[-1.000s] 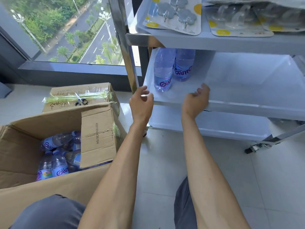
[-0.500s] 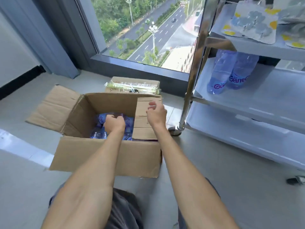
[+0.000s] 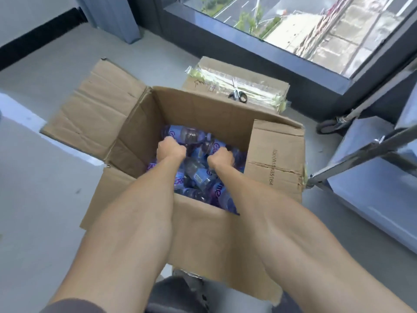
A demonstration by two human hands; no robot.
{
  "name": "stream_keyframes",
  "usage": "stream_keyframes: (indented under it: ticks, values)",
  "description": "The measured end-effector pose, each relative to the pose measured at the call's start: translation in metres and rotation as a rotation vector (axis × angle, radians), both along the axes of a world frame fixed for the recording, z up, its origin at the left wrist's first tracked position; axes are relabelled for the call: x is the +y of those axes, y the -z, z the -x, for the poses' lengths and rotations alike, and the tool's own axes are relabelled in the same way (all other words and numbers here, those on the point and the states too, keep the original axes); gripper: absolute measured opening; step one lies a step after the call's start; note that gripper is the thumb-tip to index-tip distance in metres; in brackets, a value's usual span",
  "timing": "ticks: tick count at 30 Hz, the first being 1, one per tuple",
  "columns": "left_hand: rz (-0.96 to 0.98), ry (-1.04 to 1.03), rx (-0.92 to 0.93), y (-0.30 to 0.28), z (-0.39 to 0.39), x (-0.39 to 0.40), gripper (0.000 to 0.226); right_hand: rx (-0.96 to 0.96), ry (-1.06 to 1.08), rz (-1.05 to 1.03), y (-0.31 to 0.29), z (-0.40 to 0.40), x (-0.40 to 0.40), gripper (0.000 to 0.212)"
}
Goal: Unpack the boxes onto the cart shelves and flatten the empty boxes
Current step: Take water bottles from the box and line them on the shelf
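Note:
An open cardboard box (image 3: 203,105) stands on the floor in front of me, its flaps spread out. Inside lie several water bottles (image 3: 198,177) with purple-blue labels, heaped on their sides. Both my hands are down in the box. My left hand (image 3: 171,150) curls its fingers round a bottle near the far side. My right hand (image 3: 221,157) curls round another bottle next to it. The fingertips of both hands are hidden among the bottles. The cart (image 3: 370,154) stands at the right edge, with only its lower shelves and metal frame showing.
A second, taped cardboard box (image 3: 214,75) stands behind the open one, with scissors (image 3: 238,94) lying on top. A cart wheel (image 3: 327,127) sits right of the box. A window runs along the far wall. Bare grey floor lies to the left.
My hands left the cart's middle shelf, swung left to the open box and went down among the bottles. The view turned from the cart to looking down into the box.

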State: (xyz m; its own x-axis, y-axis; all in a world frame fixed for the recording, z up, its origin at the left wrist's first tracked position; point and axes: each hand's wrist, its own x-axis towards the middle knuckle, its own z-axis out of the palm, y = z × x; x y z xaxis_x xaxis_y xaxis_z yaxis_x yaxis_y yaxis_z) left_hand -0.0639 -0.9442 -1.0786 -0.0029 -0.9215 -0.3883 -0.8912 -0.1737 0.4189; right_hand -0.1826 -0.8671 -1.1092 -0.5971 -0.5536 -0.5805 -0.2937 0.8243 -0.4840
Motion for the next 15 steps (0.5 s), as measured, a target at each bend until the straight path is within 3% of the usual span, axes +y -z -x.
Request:
stream_keyframes:
  ticks: [6, 12, 15]
  values:
    - [0.194, 0.451, -0.219, 0.043, 0.022, -0.053, 0.048, 0.202, -0.046, 0.063, 0.049, 0.031, -0.027, 0.042]
    - [0.195, 0.545, -0.319, 0.083, 0.033, -0.069, 0.074, 0.32, -0.234, 0.063, 0.082, 0.035, -0.052, 0.047]
    - [0.298, 0.528, -0.411, 0.092, 0.038, -0.069, 0.068, 0.488, -0.308, -0.013, 0.092, 0.027, -0.058, 0.038]
